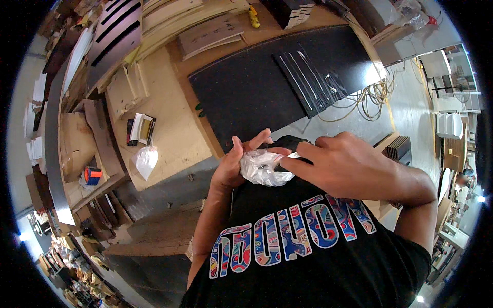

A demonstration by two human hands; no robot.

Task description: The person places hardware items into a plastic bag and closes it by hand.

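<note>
The left hand (pixel 231 167) is cupping a crumpled plastic bag (pixel 263 172) against its palm, the thumb and some fingers sticking up loosely above it. The right hand (pixel 334 161) is closing thumb and forefinger on the bag's edge, and the rest of its fingers are curling in. The bag is sitting between the two hands, just right of the left palm and just left of the right fingertips, so both hands are touching it and neither is clearly nearer. It is bunching up without a clear long axis; whether anything is lying inside, I cannot tell.

Below both hands, the black shirt (pixel 308 272) is coming close under the bag. Ahead of the left fingers, the near edge of a black board (pixel 236 87) is running close by, with thin dark strips (pixel 303 84) lying on it ahead of the right hand. Left of the left hand, a tabletop (pixel 177 159) is holding a second bag (pixel 146 161) and a small box (pixel 141 129). Gray floor (pixel 411 97) is showing ahead and to the right of the right hand.
</note>
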